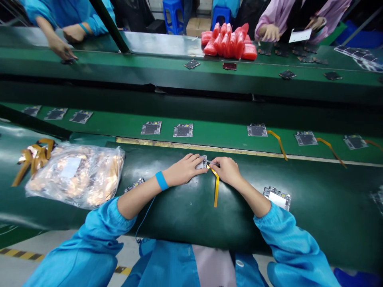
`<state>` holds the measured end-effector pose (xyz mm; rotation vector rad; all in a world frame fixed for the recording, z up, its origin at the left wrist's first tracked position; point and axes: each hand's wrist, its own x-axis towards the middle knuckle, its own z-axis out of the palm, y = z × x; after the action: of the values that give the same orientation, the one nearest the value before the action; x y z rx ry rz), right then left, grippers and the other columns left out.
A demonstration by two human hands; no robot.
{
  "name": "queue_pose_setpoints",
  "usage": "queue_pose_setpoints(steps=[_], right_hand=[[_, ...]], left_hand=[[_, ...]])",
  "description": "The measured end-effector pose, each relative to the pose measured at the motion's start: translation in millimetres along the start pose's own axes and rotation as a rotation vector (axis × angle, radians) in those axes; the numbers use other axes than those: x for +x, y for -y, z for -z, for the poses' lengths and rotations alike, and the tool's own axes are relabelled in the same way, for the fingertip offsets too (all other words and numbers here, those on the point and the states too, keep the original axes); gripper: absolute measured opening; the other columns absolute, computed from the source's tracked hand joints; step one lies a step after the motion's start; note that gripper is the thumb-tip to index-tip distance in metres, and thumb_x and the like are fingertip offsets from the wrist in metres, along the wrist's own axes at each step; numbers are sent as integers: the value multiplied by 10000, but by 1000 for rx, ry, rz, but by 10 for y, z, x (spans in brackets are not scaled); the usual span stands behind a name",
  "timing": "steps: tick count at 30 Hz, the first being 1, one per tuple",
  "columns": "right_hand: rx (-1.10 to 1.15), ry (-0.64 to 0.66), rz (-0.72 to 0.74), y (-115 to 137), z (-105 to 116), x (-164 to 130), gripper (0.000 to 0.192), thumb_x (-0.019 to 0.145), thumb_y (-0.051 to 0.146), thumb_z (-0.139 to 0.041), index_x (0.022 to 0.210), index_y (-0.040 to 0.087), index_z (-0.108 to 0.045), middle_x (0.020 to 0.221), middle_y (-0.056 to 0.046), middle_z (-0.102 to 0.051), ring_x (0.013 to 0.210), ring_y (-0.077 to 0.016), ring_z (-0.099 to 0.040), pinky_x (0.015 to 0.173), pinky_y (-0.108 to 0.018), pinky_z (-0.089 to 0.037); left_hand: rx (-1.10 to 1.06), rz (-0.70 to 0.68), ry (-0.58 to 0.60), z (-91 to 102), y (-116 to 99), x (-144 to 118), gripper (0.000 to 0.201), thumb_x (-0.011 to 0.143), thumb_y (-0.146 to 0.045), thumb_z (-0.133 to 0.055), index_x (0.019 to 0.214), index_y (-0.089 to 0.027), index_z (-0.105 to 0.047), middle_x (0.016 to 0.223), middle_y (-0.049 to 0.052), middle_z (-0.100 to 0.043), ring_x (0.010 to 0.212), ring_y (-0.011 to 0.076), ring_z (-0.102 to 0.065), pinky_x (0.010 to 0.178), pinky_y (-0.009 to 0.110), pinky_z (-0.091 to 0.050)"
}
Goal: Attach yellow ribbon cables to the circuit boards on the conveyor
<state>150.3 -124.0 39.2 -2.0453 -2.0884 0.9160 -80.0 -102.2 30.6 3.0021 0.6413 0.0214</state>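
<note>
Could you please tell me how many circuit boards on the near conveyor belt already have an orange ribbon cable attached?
3: one right of centre, one further right, and one near the right edge, whose cable runs out of frame.

Bare green surface point(185, 207) lies open near the two hands, crossed only by the yellow ribbon cable point(216, 187). To the left the plastic bag point(74, 173) blocks the way; near right a circuit board point(277, 197) lies. Far, a row of boards point(183, 130) lines the belt point(215, 137).
</note>
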Motion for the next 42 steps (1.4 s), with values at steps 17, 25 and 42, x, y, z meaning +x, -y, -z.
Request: queue_pose_setpoints(steps=[17, 25, 42], right_hand=[[-73, -55, 256, -23, 14, -7, 163, 1038, 339, -604, 1043, 267, -750, 1048, 1, -766, 884, -180, -699, 666, -281, -361], [-122, -29, 272, -95, -17, 56, 89, 1010, 302, -659, 980, 243, -720, 1033, -11, -767, 888, -194, -691, 669, -289, -345], [408, -303, 304, -497, -48, -1107, 246, 989, 443, -627, 977, 209, -702, 792, -28, -693, 687, -164, -643, 656, -261, -492]], left_hand=[[26, 15, 14, 65, -36, 62, 383, 1039, -198, -494, 1388, -254, -643, 1389, 173, -600, 1217, 305, -550, 1035, 462, -422], [-9, 25, -17, 47, -23, 19, 418, 1043, -167, -486, 1429, -270, -606, 1457, 180, -571, 1301, 318, -532, 1083, 484, -432], [-66, 31, 79, 213, 282, 265, 424, 893, -140, -595, 1316, -171, -615, 1281, 167, -616, 1195, 324, -570, 1000, 443, -468]])
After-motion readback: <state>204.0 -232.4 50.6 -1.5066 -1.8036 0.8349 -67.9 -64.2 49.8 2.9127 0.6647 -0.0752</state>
